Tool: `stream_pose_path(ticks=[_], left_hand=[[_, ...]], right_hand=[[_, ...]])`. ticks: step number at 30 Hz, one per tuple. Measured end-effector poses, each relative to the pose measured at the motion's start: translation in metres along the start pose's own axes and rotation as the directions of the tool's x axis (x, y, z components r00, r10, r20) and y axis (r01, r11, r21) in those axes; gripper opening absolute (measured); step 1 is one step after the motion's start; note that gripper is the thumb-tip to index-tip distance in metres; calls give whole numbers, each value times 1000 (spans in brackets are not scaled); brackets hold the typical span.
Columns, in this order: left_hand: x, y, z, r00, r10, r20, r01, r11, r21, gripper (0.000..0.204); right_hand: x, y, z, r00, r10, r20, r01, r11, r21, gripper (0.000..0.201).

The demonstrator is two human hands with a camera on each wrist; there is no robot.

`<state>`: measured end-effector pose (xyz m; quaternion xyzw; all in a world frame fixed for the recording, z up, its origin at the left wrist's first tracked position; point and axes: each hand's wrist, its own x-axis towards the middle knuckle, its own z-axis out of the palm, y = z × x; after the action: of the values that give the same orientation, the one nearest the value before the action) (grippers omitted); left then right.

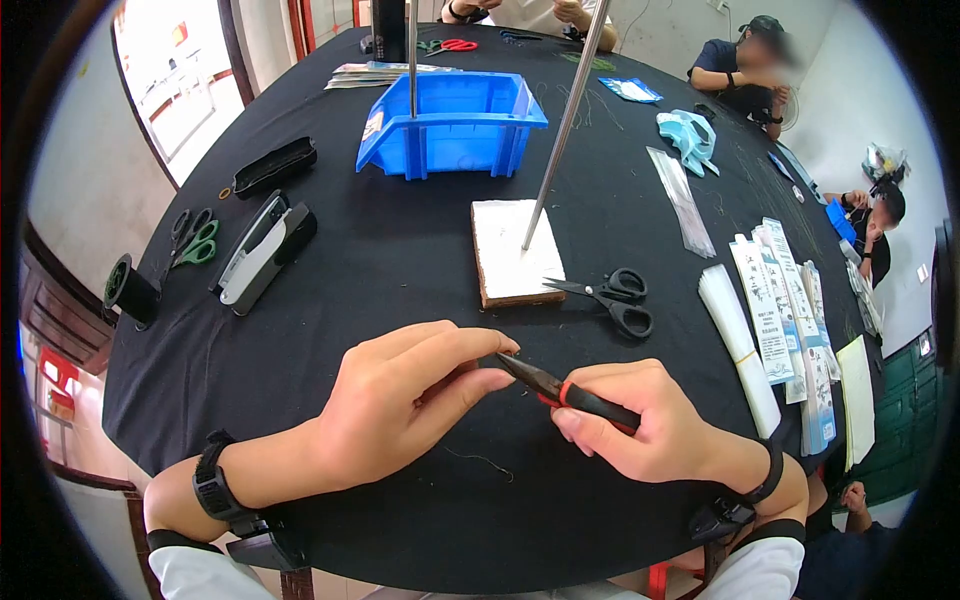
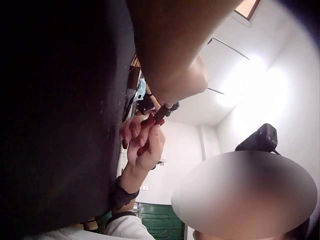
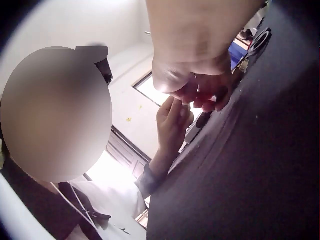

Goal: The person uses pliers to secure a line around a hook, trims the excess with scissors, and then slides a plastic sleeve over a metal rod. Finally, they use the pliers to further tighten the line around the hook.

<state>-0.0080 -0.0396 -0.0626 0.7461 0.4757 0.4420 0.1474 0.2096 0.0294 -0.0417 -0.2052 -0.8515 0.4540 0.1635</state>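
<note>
My right hand (image 1: 640, 415) grips a pair of needle-nose pliers (image 1: 600, 405) by their black and red handles, the jaws pointing left. In front of me, my left hand (image 1: 400, 395) has its thumb and index finger curved around the pliers' tip. I cannot tell whether something small sits between these fingertips. In the left wrist view the right hand (image 2: 147, 142) shows the red of the handles. The left hand (image 3: 172, 125) faces the right one in the right wrist view. Below the hands a thin curled strand (image 1: 490, 462) lies on the black cloth (image 1: 400, 540).
Beyond the hands, a metal rod (image 1: 565, 130) rises from a white-topped block (image 1: 500, 235), with black scissors (image 1: 610, 297) beside it. A blue bin (image 1: 465, 150) stands behind. Leftward are a stapler (image 1: 262, 255), green-handled scissors (image 1: 195, 245) and a spool (image 1: 130, 290); rightward, printed packets (image 1: 765, 310).
</note>
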Motion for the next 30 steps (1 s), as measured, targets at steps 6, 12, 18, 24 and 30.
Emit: stream_pose_path(ticks=[6, 12, 18, 24, 30], left_hand=[[-4, 1, 1, 992, -126, 8, 126, 978, -169, 21], [-4, 3, 0, 988, -157, 5, 155, 971, -183, 23], [1, 2, 0, 977, 210, -23, -206, 972, 113, 28], [1, 2, 3, 951, 309, -15, -302, 939, 165, 30], [0, 0, 4, 952, 307, -8, -301, 936, 180, 31]], right_hand=[[-1, -1, 1, 999, -43, -11, 43, 999, 33, 18], [3, 5, 1, 997, -75, -25, 77, 995, 70, 19], [3, 0, -22, 996, -75, 50, 79, 993, -91, 18], [1, -4, -28, 995, -50, 85, 66, 977, -201, 20], [2, -8, -28, 995, -33, 91, 55, 966, -253, 16]])
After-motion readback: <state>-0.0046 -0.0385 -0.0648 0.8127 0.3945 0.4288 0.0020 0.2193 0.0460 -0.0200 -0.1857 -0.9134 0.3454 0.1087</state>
